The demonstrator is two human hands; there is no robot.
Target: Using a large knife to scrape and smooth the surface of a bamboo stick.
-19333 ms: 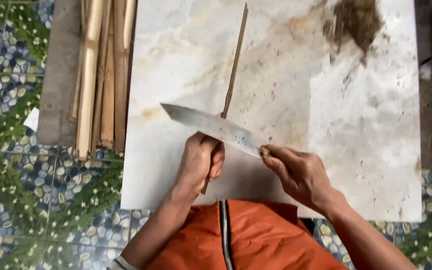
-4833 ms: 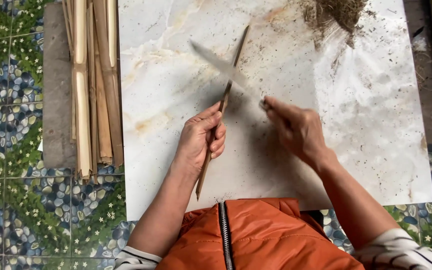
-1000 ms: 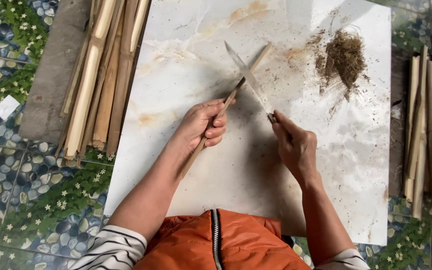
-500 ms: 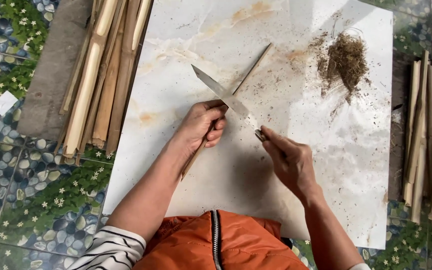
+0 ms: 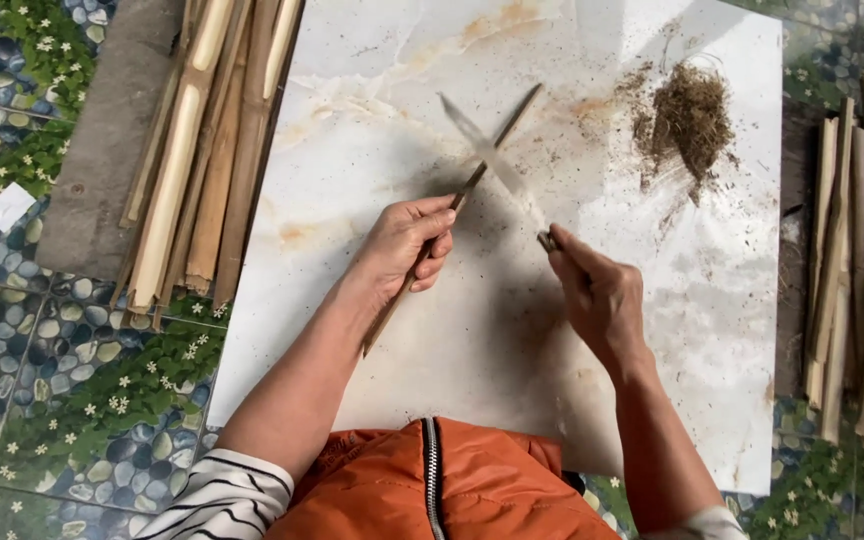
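Your left hand [image 5: 404, 243] has its fingers clamped on a thin bamboo stick [image 5: 497, 145] at frame centre; your right hand [image 5: 600, 298] grips a blurred knife [image 5: 487, 160] crossing it. Shavings [image 5: 690, 118] lie upper right on the marble slab [image 5: 372, 120].

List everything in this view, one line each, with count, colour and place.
thin stick: one, brown, held slanting across the slab
knife: one, grey blade, blurred, crossing the stick
slab: one, white marbled, centre
pile of shavings: one, brown, slab's upper right
left bundle of split canes: several, tan, left of slab
right bundle of split canes: several, tan, right of slab
tiled floor: green and blue pattern, around slab
paper scrap: one, white, far left
jacket: orange, bottom centre
left hand: grips the stick
right hand: grips the knife
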